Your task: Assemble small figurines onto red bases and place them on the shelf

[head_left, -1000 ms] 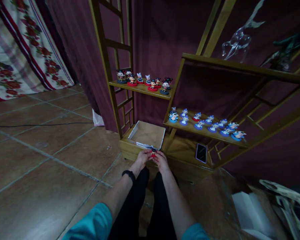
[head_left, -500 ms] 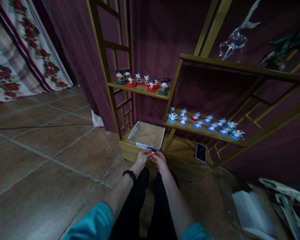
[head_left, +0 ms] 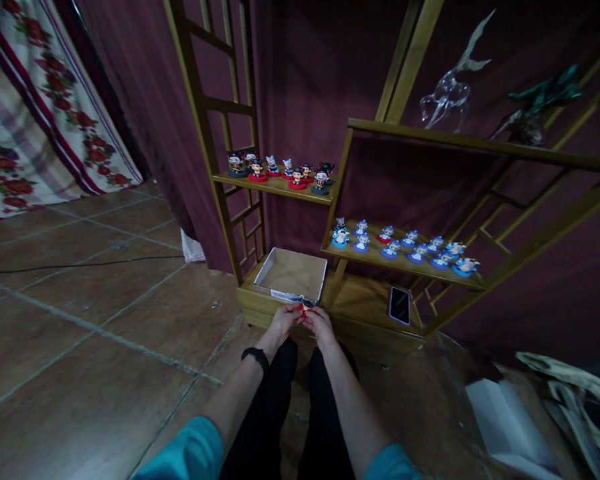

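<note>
Between my two hands is a small figurine (head_left: 306,307) with a dark head and red parts. My left hand (head_left: 285,321), with a black band on its wrist, has its fingers closed on the figurine's left side. Gripping the other side is my right hand (head_left: 320,323). Just beyond the hands sits a shallow cardboard box (head_left: 295,270) on the low wooden base. Several black-and-red figurines (head_left: 297,178) stand on the upper left shelf (head_left: 275,187). Blue and purple figurines (head_left: 391,249) fill much of the lower right shelf (head_left: 405,261).
A phone (head_left: 399,305) lies on the base to the right. A clear glass animal (head_left: 447,97) and a dark green sculpture (head_left: 530,120) stand on the top shelf. At the lower right is a white box (head_left: 507,420) on the floor. A black cable (head_left: 80,265) crosses the tiles at left.
The view has shifted slightly, so the shelves sit a little lower and further left. Both hands keep hold of the figurine, which looks turned a little between the fingers.
</note>
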Action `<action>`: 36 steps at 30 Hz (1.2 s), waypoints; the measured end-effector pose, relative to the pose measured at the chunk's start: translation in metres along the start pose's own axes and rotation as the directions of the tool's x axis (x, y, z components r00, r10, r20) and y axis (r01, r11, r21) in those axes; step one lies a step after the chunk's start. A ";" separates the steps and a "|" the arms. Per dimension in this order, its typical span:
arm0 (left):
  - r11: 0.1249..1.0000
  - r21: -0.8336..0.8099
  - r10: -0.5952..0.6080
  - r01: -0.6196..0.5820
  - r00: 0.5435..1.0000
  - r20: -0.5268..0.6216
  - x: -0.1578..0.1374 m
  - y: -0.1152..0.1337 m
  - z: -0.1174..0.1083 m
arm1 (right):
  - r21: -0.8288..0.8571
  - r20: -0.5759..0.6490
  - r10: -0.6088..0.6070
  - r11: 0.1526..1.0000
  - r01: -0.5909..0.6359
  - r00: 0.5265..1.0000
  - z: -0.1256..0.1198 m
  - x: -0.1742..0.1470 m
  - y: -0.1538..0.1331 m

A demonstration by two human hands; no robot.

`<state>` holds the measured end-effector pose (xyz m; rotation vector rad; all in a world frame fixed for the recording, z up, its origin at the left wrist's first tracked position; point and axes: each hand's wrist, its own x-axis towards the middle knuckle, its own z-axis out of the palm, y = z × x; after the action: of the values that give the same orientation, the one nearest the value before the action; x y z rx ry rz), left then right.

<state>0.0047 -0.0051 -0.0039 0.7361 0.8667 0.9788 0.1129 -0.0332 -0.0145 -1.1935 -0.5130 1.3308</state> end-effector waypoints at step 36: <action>1.000 0.024 -0.003 0.004 0.998 -0.070 0.000 0.001 0.005 | -0.047 -0.005 -0.061 0.997 0.061 0.998 0.003 0.001 0.002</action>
<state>0.0086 -0.0059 -0.0011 0.7245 0.9418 0.9971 0.1096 -0.0311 -0.0152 -1.2105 -0.5743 1.2692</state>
